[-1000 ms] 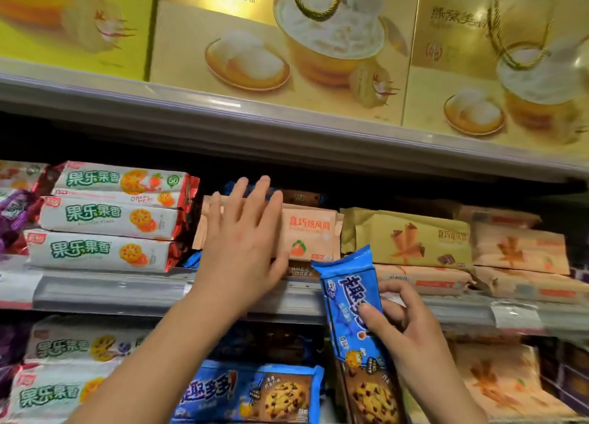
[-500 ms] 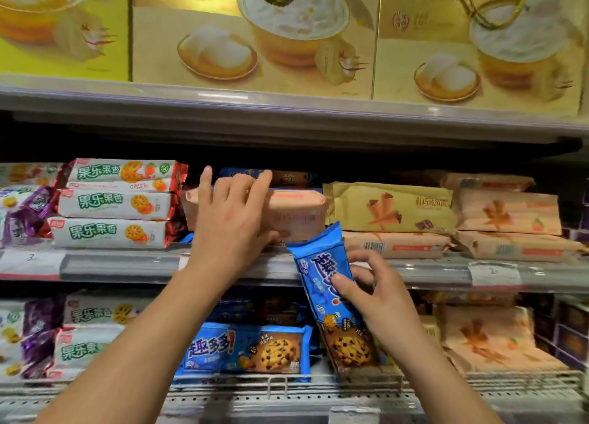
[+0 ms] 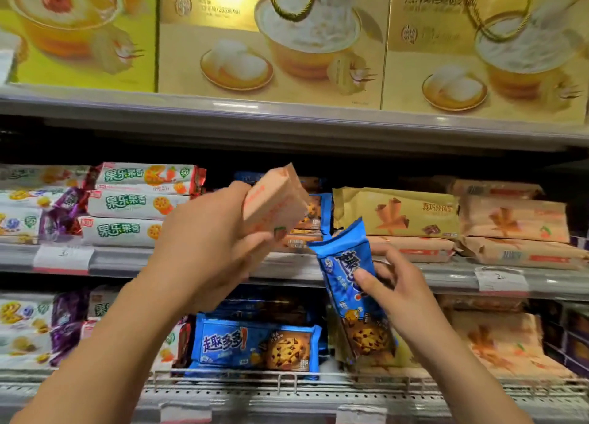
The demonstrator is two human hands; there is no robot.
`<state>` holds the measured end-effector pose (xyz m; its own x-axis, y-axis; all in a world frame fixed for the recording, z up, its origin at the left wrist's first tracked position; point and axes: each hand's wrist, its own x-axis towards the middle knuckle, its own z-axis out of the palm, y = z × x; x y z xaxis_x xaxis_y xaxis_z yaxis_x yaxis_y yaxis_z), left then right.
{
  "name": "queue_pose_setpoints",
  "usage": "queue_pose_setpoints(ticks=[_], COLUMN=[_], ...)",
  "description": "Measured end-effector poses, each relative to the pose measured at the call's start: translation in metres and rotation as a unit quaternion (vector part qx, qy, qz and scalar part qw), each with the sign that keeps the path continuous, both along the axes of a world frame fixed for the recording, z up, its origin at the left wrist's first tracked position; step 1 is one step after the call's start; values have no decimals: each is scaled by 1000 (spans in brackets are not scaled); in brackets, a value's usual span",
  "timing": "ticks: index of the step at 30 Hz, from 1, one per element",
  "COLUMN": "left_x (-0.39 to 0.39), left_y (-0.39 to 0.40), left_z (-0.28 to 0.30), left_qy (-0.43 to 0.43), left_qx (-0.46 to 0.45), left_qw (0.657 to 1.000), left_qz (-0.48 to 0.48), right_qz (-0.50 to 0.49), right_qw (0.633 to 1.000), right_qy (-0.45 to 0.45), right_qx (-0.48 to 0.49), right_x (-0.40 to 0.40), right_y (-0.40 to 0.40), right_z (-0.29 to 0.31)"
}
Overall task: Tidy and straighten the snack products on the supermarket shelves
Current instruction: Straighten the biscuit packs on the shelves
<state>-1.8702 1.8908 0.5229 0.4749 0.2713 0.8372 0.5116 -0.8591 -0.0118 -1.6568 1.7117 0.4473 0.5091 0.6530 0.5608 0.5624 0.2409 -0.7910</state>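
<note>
From the head view, my left hand point(image 3: 204, 248) grips a peach-orange wafer pack point(image 3: 274, 205) at the centre of the frame, fingers wrapped round its lower end, the pack tilted with its far end raised toward the upper right and held in front of the middle shelf point(image 3: 121, 261). My right hand point(image 3: 398, 291), right of centre and just below, pinches a blue chocolate-chip cookie pack point(image 3: 353, 286) between thumb and fingers; the pack stands nearly upright, its crimped top edge near the lower corner of the wafer pack, its bottom end reaching down in front of the lower shelf. Behind the wafer pack, more blue cookie packs point(image 3: 314, 213) lie on the middle shelf. At centre left sit three stacked white biscuit packs with green lettering point(image 3: 134, 203); at centre right a yellow wafer pack point(image 3: 395, 213) lies atop orange ones, with further orange wafer packs point(image 3: 513, 219) beside it. A flat blue cookie pack point(image 3: 255, 344) rests at lower centre behind a wire rail point(image 3: 287, 379). Gold gift boxes point(image 3: 271, 40) fill the top of the frame.
</note>
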Motion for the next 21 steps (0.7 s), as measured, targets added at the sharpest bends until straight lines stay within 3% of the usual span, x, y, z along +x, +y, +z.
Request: queue_pose_setpoints(ticks=[2, 4, 8, 15, 21], left_x=[-14, -20, -24, -25, -22], left_y=[10, 23, 47, 72, 90], left_z=[-10, -23, -53, -101, -118], left_qy=[32, 70, 135, 65, 24], left_qx=[-4, -19, -52, -110, -129], left_qw=[999, 996, 988, 986, 976], left_qz=[-27, -48, -59, -109, -175], right_qz=[-46, -120, -232, -239, -216], right_qw=[994, 961, 888, 823, 781], right_qy=[-91, -225, -395, -515, -582], right_qx=[-48, -105, -38, -8, -73], right_x=[-6, -18, -48, -60, -57], right_y=[-1, 0, 11, 92, 171], right_z=[5, 12, 43, 110, 124])
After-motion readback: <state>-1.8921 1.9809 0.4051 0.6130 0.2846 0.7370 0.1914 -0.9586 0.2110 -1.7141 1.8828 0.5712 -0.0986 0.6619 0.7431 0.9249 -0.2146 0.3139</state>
